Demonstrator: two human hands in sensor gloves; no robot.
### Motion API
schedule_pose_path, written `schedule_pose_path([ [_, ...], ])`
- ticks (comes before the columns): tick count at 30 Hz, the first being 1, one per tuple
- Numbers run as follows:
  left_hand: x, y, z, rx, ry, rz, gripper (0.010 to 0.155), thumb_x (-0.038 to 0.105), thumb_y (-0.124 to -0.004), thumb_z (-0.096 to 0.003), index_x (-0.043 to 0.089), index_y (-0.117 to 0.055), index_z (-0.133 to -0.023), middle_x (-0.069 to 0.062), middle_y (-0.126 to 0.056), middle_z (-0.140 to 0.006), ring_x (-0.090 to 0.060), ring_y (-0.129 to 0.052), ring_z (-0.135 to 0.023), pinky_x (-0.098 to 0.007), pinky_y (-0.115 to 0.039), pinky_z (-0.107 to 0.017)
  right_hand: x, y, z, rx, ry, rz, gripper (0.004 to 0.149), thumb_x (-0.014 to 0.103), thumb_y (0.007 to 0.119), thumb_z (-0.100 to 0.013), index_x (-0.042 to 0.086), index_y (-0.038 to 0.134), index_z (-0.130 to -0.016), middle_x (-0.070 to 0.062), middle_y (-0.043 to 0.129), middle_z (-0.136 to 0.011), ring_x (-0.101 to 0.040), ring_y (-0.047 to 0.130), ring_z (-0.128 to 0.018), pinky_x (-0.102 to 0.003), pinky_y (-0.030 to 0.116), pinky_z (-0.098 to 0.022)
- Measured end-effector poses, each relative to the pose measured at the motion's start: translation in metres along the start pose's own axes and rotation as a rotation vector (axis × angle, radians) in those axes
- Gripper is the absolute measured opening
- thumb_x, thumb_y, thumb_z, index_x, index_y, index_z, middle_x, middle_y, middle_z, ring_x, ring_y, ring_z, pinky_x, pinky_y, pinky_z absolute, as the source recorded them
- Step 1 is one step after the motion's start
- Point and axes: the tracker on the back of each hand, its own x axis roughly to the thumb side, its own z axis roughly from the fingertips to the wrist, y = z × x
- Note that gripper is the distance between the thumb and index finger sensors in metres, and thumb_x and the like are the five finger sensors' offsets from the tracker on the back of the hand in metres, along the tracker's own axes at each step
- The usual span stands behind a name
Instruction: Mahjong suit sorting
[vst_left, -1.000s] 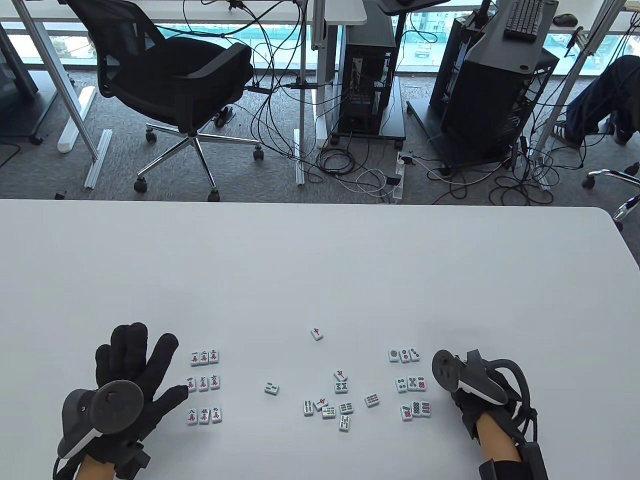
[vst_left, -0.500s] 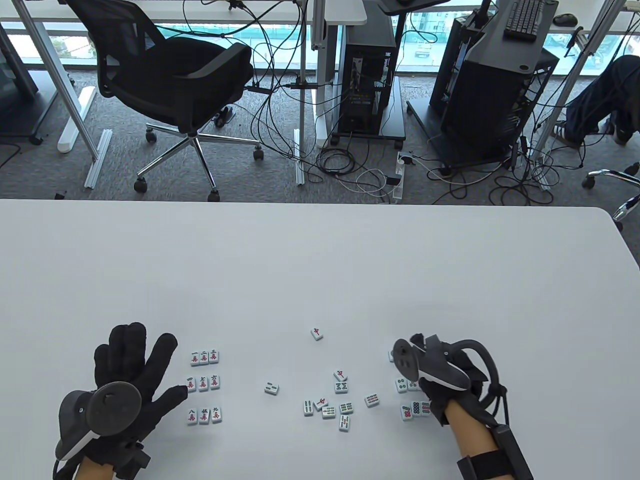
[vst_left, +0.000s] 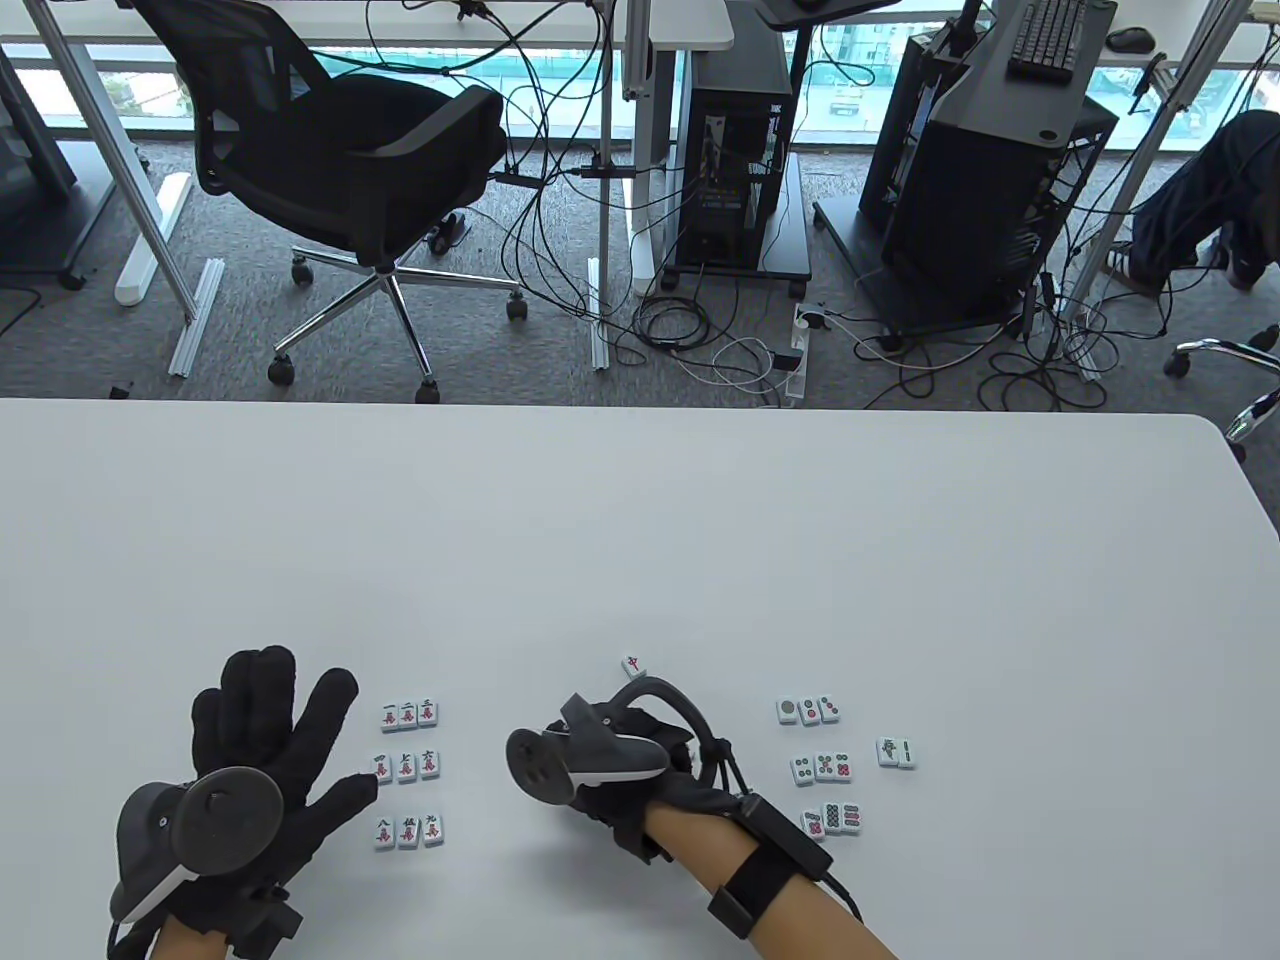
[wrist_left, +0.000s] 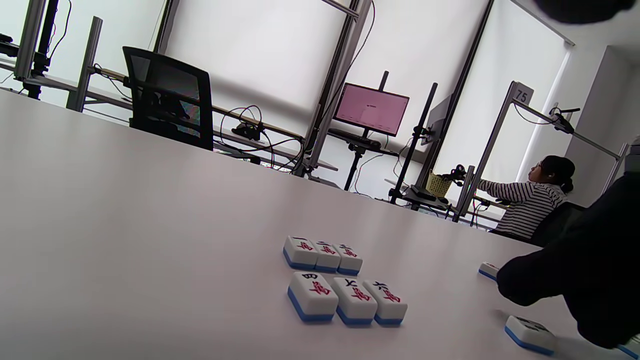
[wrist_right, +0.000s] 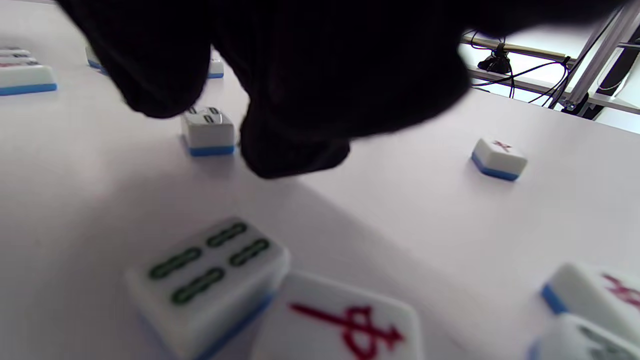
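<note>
My left hand (vst_left: 270, 740) lies flat and spread on the white table (vst_left: 640, 520), thumb tip by the three rows of character tiles (vst_left: 408, 768), which also show in the left wrist view as character tiles (wrist_left: 345, 295). My right hand (vst_left: 590, 800) hovers over the loose middle tiles and hides them from above. In the right wrist view its fingertips (wrist_right: 295, 155) straddle a two-bamboo tile (wrist_right: 207, 127) that still sits on the table. A four-bamboo tile (wrist_right: 210, 270) and a red-character tile (wrist_right: 345, 320) lie close to the camera. Dot tiles (vst_left: 820, 765) form three rows at the right.
A pair of tiles (vst_left: 896, 752) lies right of the dot group. A lone red-character tile (vst_left: 633, 664) sits behind my right hand. Beyond the table's far edge stand an office chair (vst_left: 340, 160) and computer racks (vst_left: 990, 180).
My right hand swept left from beside the dot tiles to the middle cluster, uncovering two tiles at the right. The left hand stayed put.
</note>
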Motion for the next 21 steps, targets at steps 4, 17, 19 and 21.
schedule_pose_path([
  [4, 0.000, 0.001, 0.000, 0.006, -0.003, 0.008, 0.084, 0.076, -0.062, -0.0391, 0.050, -0.018, -0.107, 0.016, 0.017, -0.107, -0.015, 0.018, -0.107, -0.054, 0.001, -0.077, 0.010, 0.005, -0.011, 0.015, -0.027, 0.067, 0.054, 0.037, 0.083, -0.041, 0.012, 0.077, -0.089, -0.006, 0.099, -0.047, -0.018, 0.093, -0.017, -0.029, 0.082, -0.011],
  [17, 0.000, 0.000, 0.000, 0.001, -0.004, 0.008, 0.084, 0.076, -0.062, -0.0392, 0.050, -0.018, -0.107, 0.016, 0.017, -0.108, -0.015, 0.018, -0.107, -0.054, 0.001, -0.077, 0.005, -0.003, -0.009, -0.035, 0.007, 0.085, 0.062, 0.048, 0.079, -0.040, 0.009, 0.080, -0.088, -0.007, 0.099, -0.048, -0.018, 0.094, -0.019, -0.029, 0.083, -0.013],
  [19, 0.001, 0.000, 0.000, 0.001, -0.006, 0.010, 0.084, 0.076, -0.062, -0.0391, 0.051, -0.018, -0.107, 0.016, 0.017, -0.108, -0.015, 0.018, -0.107, -0.054, 0.001, -0.077, 0.007, -0.003, -0.011, -0.022, 0.026, 0.076, 0.064, 0.051, 0.079, -0.039, 0.007, 0.082, -0.085, -0.007, 0.100, -0.046, -0.018, 0.094, -0.017, -0.029, 0.083, -0.011],
  [21, 0.001, 0.000, 0.000, 0.000, -0.009, 0.009, 0.084, 0.076, -0.062, -0.0392, 0.051, -0.018, -0.107, 0.016, 0.017, -0.108, -0.016, 0.017, -0.107, -0.054, 0.001, -0.077, 0.012, 0.000, -0.016, 0.034, 0.060, 0.108, 0.067, 0.053, 0.078, -0.038, 0.005, 0.082, -0.085, -0.008, 0.100, -0.046, -0.018, 0.093, -0.017, -0.029, 0.083, -0.011],
])
